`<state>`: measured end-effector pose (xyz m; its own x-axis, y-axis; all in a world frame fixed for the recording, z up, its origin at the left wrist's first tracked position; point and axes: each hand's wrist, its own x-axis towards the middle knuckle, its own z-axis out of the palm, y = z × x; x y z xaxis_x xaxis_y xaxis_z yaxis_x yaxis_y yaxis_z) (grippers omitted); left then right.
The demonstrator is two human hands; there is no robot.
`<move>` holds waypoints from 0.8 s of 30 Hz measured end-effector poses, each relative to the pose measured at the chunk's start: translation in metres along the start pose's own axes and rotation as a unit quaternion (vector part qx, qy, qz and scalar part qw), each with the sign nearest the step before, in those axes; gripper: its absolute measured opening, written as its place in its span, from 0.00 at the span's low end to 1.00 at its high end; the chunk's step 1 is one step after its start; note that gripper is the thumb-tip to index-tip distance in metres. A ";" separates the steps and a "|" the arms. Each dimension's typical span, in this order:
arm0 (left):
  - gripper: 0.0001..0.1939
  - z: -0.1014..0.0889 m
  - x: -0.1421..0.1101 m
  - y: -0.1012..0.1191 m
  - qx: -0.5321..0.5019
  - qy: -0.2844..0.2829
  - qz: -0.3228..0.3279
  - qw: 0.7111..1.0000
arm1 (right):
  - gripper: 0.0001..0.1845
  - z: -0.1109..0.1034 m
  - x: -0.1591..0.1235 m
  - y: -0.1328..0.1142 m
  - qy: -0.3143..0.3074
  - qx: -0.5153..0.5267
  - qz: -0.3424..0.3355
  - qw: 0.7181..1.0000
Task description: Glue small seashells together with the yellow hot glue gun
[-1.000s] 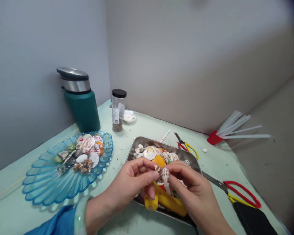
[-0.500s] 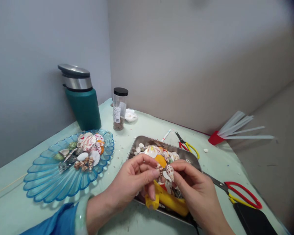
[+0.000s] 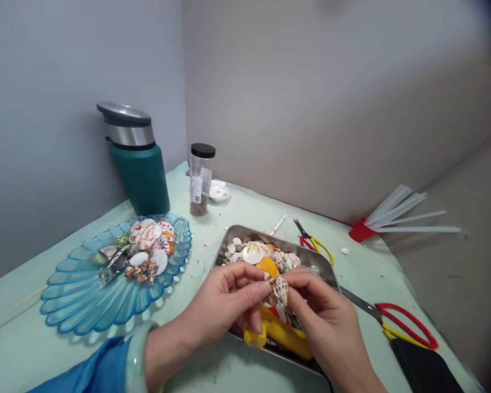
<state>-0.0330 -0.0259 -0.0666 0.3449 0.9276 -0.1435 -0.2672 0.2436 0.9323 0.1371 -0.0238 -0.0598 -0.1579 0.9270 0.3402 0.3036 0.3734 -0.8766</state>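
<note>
Over the metal tray (image 3: 226, 234), my two hands meet at the fingertips. My right hand (image 3: 331, 316) pinches a white spiral seashell with brown spots (image 3: 281, 290) between thumb and finger. Close against it, my left hand (image 3: 229, 300) is pinching a small brown-and-white shell (image 3: 269, 280), mostly covered by the fingertips. Mixed seashells fill the tray below, among them a white scallop shell (image 3: 252, 253) and an orange shell (image 3: 267, 266). A yellow tool, apparently a glue gun (image 3: 288, 334), lies across the tray's near side, partly hidden by my hands.
On the left, a blue scalloped plate (image 3: 82, 305) holds shells. Behind stand a green bottle (image 3: 141, 177) and a clear jar (image 3: 200, 183). Small snips (image 3: 311, 240), red-and-yellow scissors (image 3: 405, 322), a black object (image 3: 425, 368) and a red cup (image 3: 362, 230) of translucent sticks are on the right.
The spotted shell has shifted slightly left and turned, coming closer to the small shell in my left fingers. Both hands keep their pinches. The view has moved a little.
</note>
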 end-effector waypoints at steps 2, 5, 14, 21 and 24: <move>0.15 0.000 0.000 0.000 0.001 0.007 -0.005 1.000 | 0.05 0.001 0.000 0.001 0.001 0.008 0.007 1.000; 0.15 0.000 0.000 0.000 -0.004 0.013 -0.010 1.000 | 0.06 0.002 0.000 0.002 -0.004 0.011 0.010 1.000; 0.14 0.000 -0.001 0.001 -0.012 0.009 -0.011 1.000 | 0.05 0.005 0.001 0.001 -0.016 0.035 0.037 0.999; 0.14 0.000 -0.001 0.000 -0.011 0.006 -0.006 1.000 | 0.06 0.004 0.000 0.003 0.005 0.004 -0.002 1.000; 0.15 0.000 -0.001 0.001 -0.012 0.008 -0.009 1.000 | 0.05 0.004 0.000 0.001 0.008 -0.020 -0.011 1.000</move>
<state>-0.0332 -0.0269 -0.0657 0.3351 0.9273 -0.1667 -0.2823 0.2676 0.9212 0.1337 -0.0239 -0.0623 -0.1490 0.9191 0.3647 0.3375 0.3939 -0.8549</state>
